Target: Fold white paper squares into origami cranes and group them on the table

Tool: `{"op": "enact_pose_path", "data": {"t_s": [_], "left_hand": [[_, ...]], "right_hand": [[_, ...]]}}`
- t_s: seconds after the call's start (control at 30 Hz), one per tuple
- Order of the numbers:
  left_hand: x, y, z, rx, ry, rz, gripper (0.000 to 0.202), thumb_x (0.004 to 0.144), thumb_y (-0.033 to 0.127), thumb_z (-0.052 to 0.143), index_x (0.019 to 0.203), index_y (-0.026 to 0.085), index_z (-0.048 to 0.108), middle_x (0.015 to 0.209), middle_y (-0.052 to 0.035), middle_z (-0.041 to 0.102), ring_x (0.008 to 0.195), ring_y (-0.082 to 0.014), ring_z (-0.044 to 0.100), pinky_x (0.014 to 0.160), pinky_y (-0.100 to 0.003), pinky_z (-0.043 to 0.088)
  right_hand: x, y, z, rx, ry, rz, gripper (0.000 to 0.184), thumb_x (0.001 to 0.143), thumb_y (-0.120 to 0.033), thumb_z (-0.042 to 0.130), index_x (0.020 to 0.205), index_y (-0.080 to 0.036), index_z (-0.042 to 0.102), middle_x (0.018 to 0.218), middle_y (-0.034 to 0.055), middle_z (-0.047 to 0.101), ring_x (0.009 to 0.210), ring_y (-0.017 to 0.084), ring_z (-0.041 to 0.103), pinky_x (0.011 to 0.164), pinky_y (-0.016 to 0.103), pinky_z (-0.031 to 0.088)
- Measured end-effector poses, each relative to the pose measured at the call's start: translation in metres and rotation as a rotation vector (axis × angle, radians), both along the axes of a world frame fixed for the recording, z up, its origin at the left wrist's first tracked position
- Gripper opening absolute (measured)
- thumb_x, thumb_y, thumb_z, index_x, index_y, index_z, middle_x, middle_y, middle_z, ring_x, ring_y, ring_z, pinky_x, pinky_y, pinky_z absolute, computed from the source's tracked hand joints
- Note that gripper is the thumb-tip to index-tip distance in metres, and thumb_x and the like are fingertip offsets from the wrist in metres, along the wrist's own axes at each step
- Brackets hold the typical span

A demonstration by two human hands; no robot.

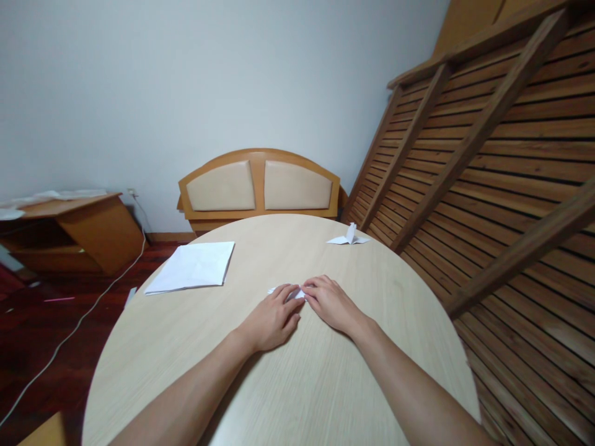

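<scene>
Both my hands rest on the round light-wood table (pixel 279 384), fingertips meeting over a small piece of folded white paper (pixel 294 294). My left hand (pixel 272 319) lies curled with its fingers pressing on the paper's left side. My right hand (pixel 331 303) presses the paper's right side, fingers bent and together. Most of the paper is hidden under the fingers; only small white corners show.
A stack of white paper sheets (pixel 193 266) lies at the table's left. A finished folded paper figure (pixel 349 237) stands at the far right edge. A wooden headboard (pixel 259 186) leans behind the table, a slatted bed frame (pixel 488 161) on the right, a low cabinet (pixel 79 232) and cable on the left.
</scene>
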State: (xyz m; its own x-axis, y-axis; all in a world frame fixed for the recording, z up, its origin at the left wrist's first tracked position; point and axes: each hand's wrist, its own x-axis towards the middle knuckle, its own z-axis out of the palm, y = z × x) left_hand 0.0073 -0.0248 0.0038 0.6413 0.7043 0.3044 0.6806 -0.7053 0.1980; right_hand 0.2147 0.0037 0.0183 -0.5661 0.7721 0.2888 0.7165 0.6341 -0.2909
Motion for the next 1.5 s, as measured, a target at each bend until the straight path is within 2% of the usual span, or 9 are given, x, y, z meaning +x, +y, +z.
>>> {"op": "enact_pose_path", "data": {"t_s": [0.2, 0.57, 0.73, 0.93, 1.03, 1.23, 1.3, 1.4, 1.5], "left_hand": [[-0.002, 0.005, -0.016, -0.044, 0.054, 0.082, 0.057, 0.099, 0.037, 0.039, 0.149, 0.012, 0.034, 0.157, -0.0180, 0.032, 0.147, -0.0280, 0.028, 0.118, -0.049, 0.029], [0.009, -0.004, -0.009, 0.011, 0.142, 0.308, 0.058, 0.098, 0.040, 0.040, 0.141, 0.002, 0.044, 0.148, -0.0268, 0.043, 0.142, -0.0355, 0.036, 0.115, -0.050, 0.033], [0.011, 0.000, -0.005, -0.031, 0.121, 0.196, 0.059, 0.097, 0.029, 0.035, 0.151, 0.004, 0.030, 0.160, -0.0192, 0.024, 0.149, -0.0283, 0.021, 0.120, -0.046, 0.026], [0.011, 0.006, -0.011, -0.162, 0.095, 0.181, 0.062, 0.101, 0.036, 0.031, 0.153, 0.004, 0.026, 0.159, -0.0190, 0.025, 0.149, -0.0265, 0.021, 0.122, -0.044, 0.022], [0.011, 0.005, -0.011, -0.180, 0.111, 0.188, 0.064, 0.100, 0.040, 0.032, 0.152, 0.003, 0.029, 0.159, -0.0190, 0.024, 0.149, -0.0275, 0.020, 0.122, -0.044, 0.020], [0.011, 0.005, -0.011, -0.173, 0.075, 0.191, 0.063, 0.099, 0.040, 0.035, 0.152, 0.006, 0.030, 0.160, -0.0166, 0.025, 0.149, -0.0266, 0.021, 0.122, -0.044, 0.020], [0.010, 0.005, -0.013, -0.163, 0.063, 0.191, 0.062, 0.099, 0.039, 0.035, 0.152, 0.007, 0.031, 0.159, -0.0160, 0.026, 0.149, -0.0265, 0.021, 0.122, -0.044, 0.021], [0.010, 0.005, -0.014, -0.148, 0.070, 0.189, 0.062, 0.099, 0.038, 0.034, 0.152, 0.006, 0.031, 0.159, -0.0168, 0.026, 0.149, -0.0270, 0.022, 0.121, -0.045, 0.022], [0.011, 0.005, -0.014, -0.137, 0.074, 0.197, 0.061, 0.099, 0.039, 0.034, 0.151, 0.005, 0.033, 0.158, -0.0182, 0.028, 0.148, -0.0278, 0.024, 0.121, -0.046, 0.024]], "right_hand": [[-0.005, -0.002, -0.010, -0.011, -0.038, 0.020, 0.040, 0.099, -0.022, 0.042, 0.136, -0.018, 0.057, 0.139, 0.0122, 0.058, 0.130, 0.026, 0.050, 0.111, 0.044, 0.038], [-0.008, -0.002, -0.012, -0.069, -0.116, -0.016, 0.045, 0.100, -0.021, 0.035, 0.142, -0.014, 0.051, 0.149, 0.0122, 0.049, 0.140, 0.026, 0.042, 0.117, 0.047, 0.032], [-0.015, -0.003, -0.015, -0.043, -0.085, -0.001, 0.044, 0.100, -0.020, 0.034, 0.139, -0.015, 0.055, 0.147, 0.0108, 0.051, 0.140, 0.028, 0.042, 0.116, 0.046, 0.033], [-0.007, 0.001, -0.015, -0.099, -0.042, 0.068, 0.048, 0.100, -0.023, 0.037, 0.145, -0.010, 0.046, 0.151, 0.0152, 0.044, 0.142, 0.024, 0.040, 0.117, 0.041, 0.032], [0.005, 0.000, -0.004, -0.102, -0.059, 0.058, 0.043, 0.097, -0.025, 0.045, 0.138, -0.014, 0.055, 0.146, 0.0141, 0.052, 0.137, 0.025, 0.047, 0.114, 0.040, 0.036], [0.011, -0.010, 0.021, -0.113, -0.231, -0.227, 0.031, 0.092, -0.040, 0.055, 0.102, -0.015, 0.072, 0.105, 0.0161, 0.073, 0.100, 0.031, 0.068, 0.090, 0.039, 0.048], [0.008, -0.012, 0.020, -0.078, -0.201, -0.243, 0.041, 0.091, -0.045, 0.056, 0.115, -0.014, 0.068, 0.119, 0.0181, 0.069, 0.114, 0.034, 0.062, 0.096, 0.042, 0.045], [0.003, -0.012, 0.011, -0.105, -0.156, -0.164, 0.065, 0.093, -0.053, 0.050, 0.146, -0.015, 0.045, 0.155, 0.0147, 0.039, 0.144, 0.033, 0.033, 0.113, 0.047, 0.031], [0.000, -0.012, 0.003, -0.251, -0.189, -0.137, 0.072, 0.096, -0.058, 0.039, 0.154, -0.017, 0.031, 0.162, 0.0111, 0.023, 0.150, 0.033, 0.015, 0.118, 0.053, 0.019]]}}
